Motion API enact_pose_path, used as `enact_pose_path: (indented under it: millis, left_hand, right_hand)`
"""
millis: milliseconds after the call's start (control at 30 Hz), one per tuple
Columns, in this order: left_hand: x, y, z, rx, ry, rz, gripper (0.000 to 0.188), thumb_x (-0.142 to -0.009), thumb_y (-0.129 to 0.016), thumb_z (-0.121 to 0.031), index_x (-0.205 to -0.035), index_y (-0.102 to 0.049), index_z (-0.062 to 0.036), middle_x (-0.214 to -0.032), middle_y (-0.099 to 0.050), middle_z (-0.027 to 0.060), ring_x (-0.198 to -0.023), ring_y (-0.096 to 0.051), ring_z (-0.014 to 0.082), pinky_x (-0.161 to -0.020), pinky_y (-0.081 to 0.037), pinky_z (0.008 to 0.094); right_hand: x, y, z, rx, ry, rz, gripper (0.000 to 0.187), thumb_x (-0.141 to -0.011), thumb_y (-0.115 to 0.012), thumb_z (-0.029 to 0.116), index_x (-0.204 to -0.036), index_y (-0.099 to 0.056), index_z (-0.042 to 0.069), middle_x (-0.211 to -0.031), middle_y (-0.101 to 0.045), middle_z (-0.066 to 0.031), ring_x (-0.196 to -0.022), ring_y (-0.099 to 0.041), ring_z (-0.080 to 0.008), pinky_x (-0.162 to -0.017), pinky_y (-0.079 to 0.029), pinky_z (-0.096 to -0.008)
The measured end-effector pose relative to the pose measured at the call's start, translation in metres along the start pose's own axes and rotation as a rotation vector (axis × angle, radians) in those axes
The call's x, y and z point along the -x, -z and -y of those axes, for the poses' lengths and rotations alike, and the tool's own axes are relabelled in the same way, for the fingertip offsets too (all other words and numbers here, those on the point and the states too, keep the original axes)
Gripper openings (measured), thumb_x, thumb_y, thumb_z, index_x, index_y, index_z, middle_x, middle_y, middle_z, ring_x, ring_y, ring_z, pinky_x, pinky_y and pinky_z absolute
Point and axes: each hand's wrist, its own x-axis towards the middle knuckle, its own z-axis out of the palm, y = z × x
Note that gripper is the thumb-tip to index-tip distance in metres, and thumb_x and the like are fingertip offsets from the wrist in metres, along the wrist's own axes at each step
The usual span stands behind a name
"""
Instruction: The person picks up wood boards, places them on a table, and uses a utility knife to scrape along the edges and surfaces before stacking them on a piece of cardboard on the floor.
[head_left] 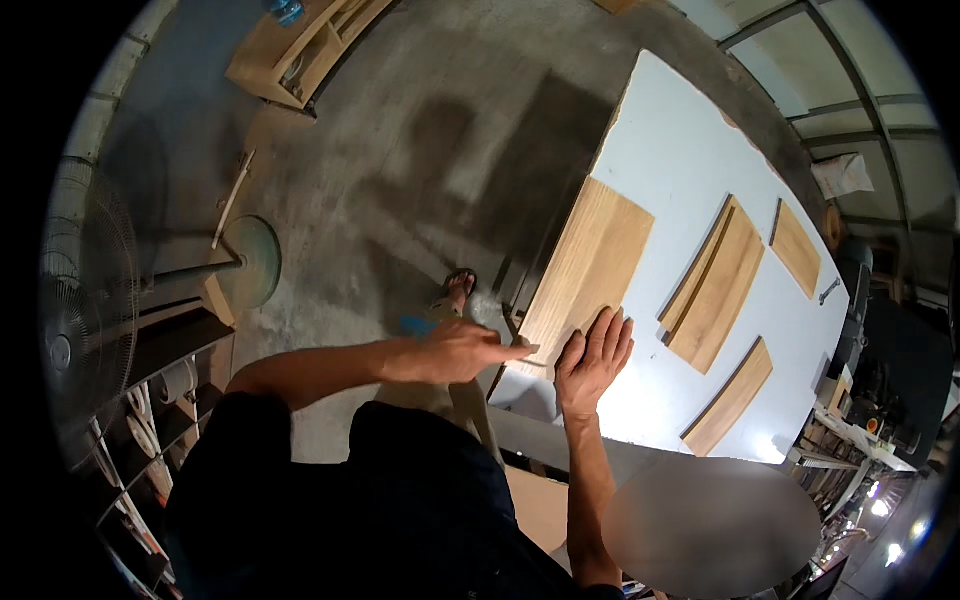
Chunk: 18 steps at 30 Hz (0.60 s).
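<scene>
Hands (530, 355) on wooden board (585, 270), white table (680, 150), smaller panels (715, 285) nearby

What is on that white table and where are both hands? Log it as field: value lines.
surface: white table
largest piece: wooden panel at the table's near edge
left hand: at the panel's near corner, index finger pointing along its edge
right hand: flat, fingers spread, on the panel's near end
other pieces: three smaller wooden boards lying apart on the table
floor: concrete, pedestal fan at the left
</scene>
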Motion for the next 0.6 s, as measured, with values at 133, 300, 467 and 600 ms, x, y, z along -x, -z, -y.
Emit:
enact_pose_path:
  millis: [133,300,467,600]
  left_hand:
    - [-0.072,0.045,0.03,0.033,-0.012,0.145,0.05,-0.087,-0.052,-0.002,-0.133,-0.057,-0.0208,-0.085,-0.069,0.0144,-0.063,-0.063,0.0248,-0.059,-0.051,0.0371]
    - [-0.191,0.113,0.107,0.056,-0.044,-0.246,0.046,-0.087,-0.049,-0.004,-0.126,-0.061,-0.0234,-0.093,-0.067,0.0159,-0.065,-0.063,0.0262,-0.061,-0.051,0.0383]
    - [-0.191,0.132,0.079,0.011,-0.065,-0.385,0.04,-0.086,-0.051,-0.006,-0.122,-0.064,-0.0183,-0.098,-0.068,0.0136,-0.072,-0.066,0.0323,-0.062,-0.052,0.0424]
    - [-0.083,0.063,0.02,-0.064,0.037,0.307,0.056,-0.082,-0.055,-0.006,-0.13,-0.058,-0.0343,-0.087,-0.071,0.0099,-0.081,-0.068,0.0253,-0.078,-0.055,0.0393]
  right_hand:
    - [0.0,0.002,-0.004,-0.003,-0.006,0.019,0.054,-0.097,-0.045,0.03,-0.142,-0.041,0.001,-0.146,-0.039,-0.0216,-0.138,-0.029,-0.042,-0.113,-0.019,-0.0533]
    - [-0.003,0.005,0.001,-0.009,-0.007,0.048,0.054,-0.097,-0.045,0.03,-0.142,-0.041,0.002,-0.146,-0.04,-0.0219,-0.138,-0.029,-0.0423,-0.112,-0.018,-0.0545]
    - [-0.002,0.008,0.0,-0.027,-0.041,0.049,0.054,-0.096,-0.046,0.028,-0.142,-0.041,0.002,-0.146,-0.039,-0.0213,-0.139,-0.028,-0.0427,-0.113,-0.017,-0.0546]
    - [-0.003,0.011,0.001,-0.048,-0.062,0.051,0.054,-0.095,-0.047,0.028,-0.142,-0.041,0.002,-0.147,-0.039,-0.0211,-0.139,-0.027,-0.0425,-0.113,-0.016,-0.0541]
